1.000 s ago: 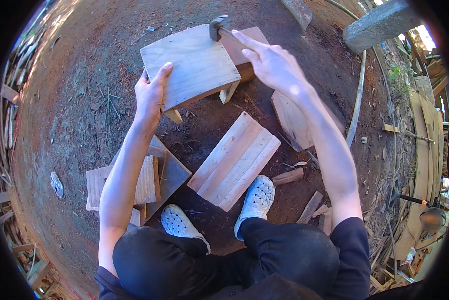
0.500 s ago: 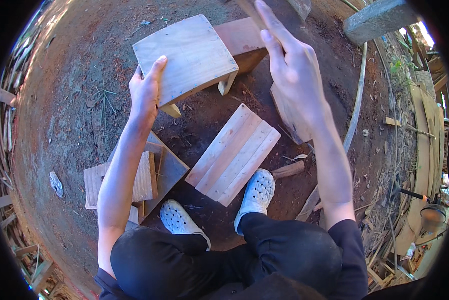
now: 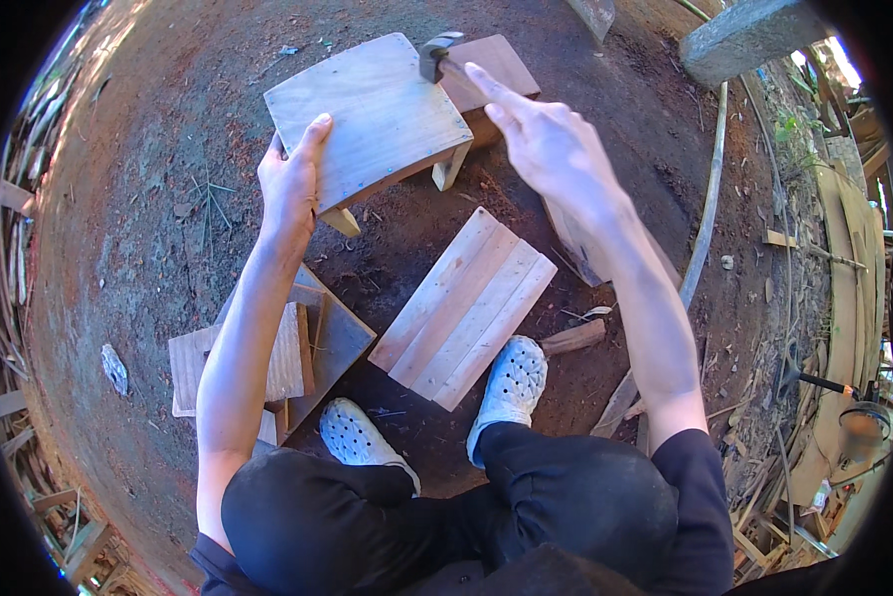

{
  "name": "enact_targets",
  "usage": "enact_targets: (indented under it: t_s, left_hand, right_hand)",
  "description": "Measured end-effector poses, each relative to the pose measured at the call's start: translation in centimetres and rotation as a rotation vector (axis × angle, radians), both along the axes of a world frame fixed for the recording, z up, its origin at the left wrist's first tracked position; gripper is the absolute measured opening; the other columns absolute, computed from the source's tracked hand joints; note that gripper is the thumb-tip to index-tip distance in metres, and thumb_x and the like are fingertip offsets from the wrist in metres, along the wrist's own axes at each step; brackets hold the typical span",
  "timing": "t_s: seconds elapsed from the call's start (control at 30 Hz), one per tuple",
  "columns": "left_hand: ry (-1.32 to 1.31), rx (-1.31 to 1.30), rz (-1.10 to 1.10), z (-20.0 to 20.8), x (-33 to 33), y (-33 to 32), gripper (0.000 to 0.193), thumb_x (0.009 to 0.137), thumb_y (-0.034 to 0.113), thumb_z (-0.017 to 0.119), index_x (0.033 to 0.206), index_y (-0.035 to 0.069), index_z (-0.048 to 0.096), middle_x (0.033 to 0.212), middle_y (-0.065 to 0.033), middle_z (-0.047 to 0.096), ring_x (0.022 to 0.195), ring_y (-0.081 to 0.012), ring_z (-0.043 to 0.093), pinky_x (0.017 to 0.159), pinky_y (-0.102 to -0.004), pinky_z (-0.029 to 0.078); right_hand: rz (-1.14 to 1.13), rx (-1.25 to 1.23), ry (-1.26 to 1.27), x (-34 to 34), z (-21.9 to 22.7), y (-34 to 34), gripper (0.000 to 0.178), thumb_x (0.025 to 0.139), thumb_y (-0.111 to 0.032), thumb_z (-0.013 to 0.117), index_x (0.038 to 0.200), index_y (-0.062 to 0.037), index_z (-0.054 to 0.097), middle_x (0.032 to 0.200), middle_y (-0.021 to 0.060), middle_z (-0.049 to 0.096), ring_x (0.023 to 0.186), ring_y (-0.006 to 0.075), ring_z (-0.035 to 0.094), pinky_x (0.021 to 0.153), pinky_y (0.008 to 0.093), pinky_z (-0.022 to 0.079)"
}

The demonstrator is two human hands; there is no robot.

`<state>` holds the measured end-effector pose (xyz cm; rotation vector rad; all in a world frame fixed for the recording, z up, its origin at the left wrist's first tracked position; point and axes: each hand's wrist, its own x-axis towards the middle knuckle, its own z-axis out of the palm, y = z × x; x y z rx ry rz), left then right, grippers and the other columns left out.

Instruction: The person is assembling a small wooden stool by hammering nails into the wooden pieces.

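Note:
My left hand [image 3: 292,184] grips the left edge of a small wooden stool [image 3: 367,114], its thumb on the top and its fingers hidden beneath. The pale top has nail heads along its edges, and short legs show under the near side. In my right hand [image 3: 556,149] is a hammer [image 3: 433,58], the index finger stretched along the handle. The hammer's head is at the far right edge of the stool top; I cannot tell whether it touches. Behind that edge stands a reddish-brown wooden block [image 3: 491,74], partly covered by the stool.
A slatted wooden panel [image 3: 466,308] lies before my feet in pale clogs [image 3: 511,387]. More wooden pieces [image 3: 243,358] are stacked under my left forearm. A board [image 3: 575,238] lies under my right forearm. A concrete post [image 3: 754,45] stands far right, near a long stick [image 3: 707,199].
My right hand has swung the hammer down and to the left, from above the block to the stool's far right edge. My left hand and the stool have barely shifted.

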<state>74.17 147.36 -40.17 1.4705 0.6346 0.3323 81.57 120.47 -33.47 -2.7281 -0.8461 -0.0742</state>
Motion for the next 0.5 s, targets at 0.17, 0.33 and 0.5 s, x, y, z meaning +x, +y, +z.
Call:
enact_targets:
  t_s: [0.17,0.33,0.5]
  left_hand:
    - [-0.002,-0.027,-0.021,0.7,-0.1,0.2,0.069,0.087,0.040,0.077,0.131,-0.008,0.055,0.113,-0.0170,0.064,0.095,-0.0209,0.067,0.083,-0.0332,0.055]
    - [0.011,-0.029,-0.021,0.3,0.0,-0.3,0.069,0.086,0.041,0.077,0.130,-0.008,0.056,0.113,-0.0169,0.064,0.094,-0.0210,0.068,0.083,-0.0331,0.055]
    - [0.036,-0.017,-0.018,0.9,-0.3,0.2,0.069,0.086,0.041,0.078,0.131,-0.007,0.056,0.112,-0.0162,0.064,0.094,-0.0212,0.067,0.083,-0.0337,0.055]
  right_hand:
    - [-0.008,0.358,-0.033,-2.6,3.4,-0.7,0.042,0.108,-0.029,0.047,0.150,-0.0349,0.048,0.112,0.0157,0.071,0.067,0.0183,0.072,0.059,0.0353,0.059]
    - [-0.026,-0.115,0.029,-2.6,2.3,-2.2,0.047,0.106,-0.028,0.050,0.152,-0.0336,0.043,0.087,0.0145,0.074,0.062,0.0221,0.072,0.067,0.0411,0.063]
    - [-0.037,0.344,-0.029,-3.0,2.9,-1.6,0.048,0.106,-0.027,0.052,0.150,-0.0441,0.043,0.125,0.0119,0.068,0.057,0.0164,0.066,0.058,0.0376,0.057]
